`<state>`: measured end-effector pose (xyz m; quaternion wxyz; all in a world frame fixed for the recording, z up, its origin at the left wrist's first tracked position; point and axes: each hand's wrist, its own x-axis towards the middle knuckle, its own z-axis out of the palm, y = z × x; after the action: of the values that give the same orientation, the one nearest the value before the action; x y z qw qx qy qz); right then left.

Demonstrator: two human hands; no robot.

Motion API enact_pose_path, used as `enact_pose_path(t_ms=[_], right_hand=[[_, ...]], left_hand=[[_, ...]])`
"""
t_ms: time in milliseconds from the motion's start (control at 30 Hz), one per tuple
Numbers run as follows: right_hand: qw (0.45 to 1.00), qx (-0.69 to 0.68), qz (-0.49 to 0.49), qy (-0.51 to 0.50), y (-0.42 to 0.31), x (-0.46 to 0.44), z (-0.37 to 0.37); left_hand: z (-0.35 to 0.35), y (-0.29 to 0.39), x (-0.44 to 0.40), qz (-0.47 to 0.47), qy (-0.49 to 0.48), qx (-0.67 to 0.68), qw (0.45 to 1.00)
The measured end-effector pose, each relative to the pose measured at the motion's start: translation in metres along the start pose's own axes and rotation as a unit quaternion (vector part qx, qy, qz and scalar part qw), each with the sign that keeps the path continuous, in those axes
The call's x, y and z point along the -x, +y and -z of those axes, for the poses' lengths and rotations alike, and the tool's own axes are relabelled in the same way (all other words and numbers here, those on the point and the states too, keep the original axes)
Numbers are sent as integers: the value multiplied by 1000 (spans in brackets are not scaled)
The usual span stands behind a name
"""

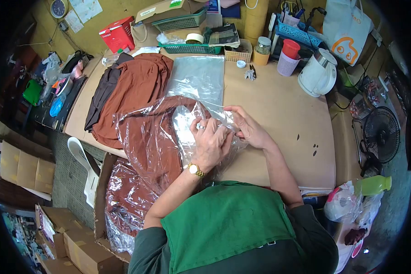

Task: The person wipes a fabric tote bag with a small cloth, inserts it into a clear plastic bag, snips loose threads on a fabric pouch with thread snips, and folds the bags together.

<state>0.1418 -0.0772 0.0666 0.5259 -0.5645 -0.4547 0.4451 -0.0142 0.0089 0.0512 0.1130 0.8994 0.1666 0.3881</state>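
Observation:
A rust-brown garment (146,137) lies inside a clear plastic bag (183,132), draped over the table's front left edge. My left hand (211,141), with a gold watch at its wrist, has its fingers curled onto the bag's open-looking right end. Close beside it, my right hand (251,130) pinches the same plastic, its index finger reaching up along the film. What lies between the fingertips is partly hidden. Beyond the hands is a stack of flat clear bags (196,77). To its left, brown garments (144,82) are piled on a darker one (103,91).
Below the table's left edge, a carton (100,201) holds bagged brown garments (128,196). Along the back stand green baskets (187,48), a jar (262,48), a lilac cup (287,65) and a white kettle (317,75). Small snips (250,73) lie nearby. A black fan (382,132) stands right.

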Motion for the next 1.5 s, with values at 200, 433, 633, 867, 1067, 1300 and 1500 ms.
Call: enact_pose_path(t_ms=[200,433,633,867,1067,1300,1500], right_hand=[[996,-42,11,82,-2,0,14],[990,38,37,131,-2,2,3],[997,50,41,47,-8,10,-2],[998,32,24,-43,-2,5,3],[997,-20,33,66,1,-2,9],[941,-208,97,249,10,-10,4],[850,-509,108,77,51,-11,18]], left_hand=[[0,8,8,-17,30,17,999],[7,12,4,7,-33,-79,996],[-6,3,4,-23,8,-70,997],[-17,-9,2,-87,79,-1,993],[-11,0,0,-47,68,-10,997],[6,15,-1,-37,17,42,998],[-4,-18,16,161,-101,441,877]])
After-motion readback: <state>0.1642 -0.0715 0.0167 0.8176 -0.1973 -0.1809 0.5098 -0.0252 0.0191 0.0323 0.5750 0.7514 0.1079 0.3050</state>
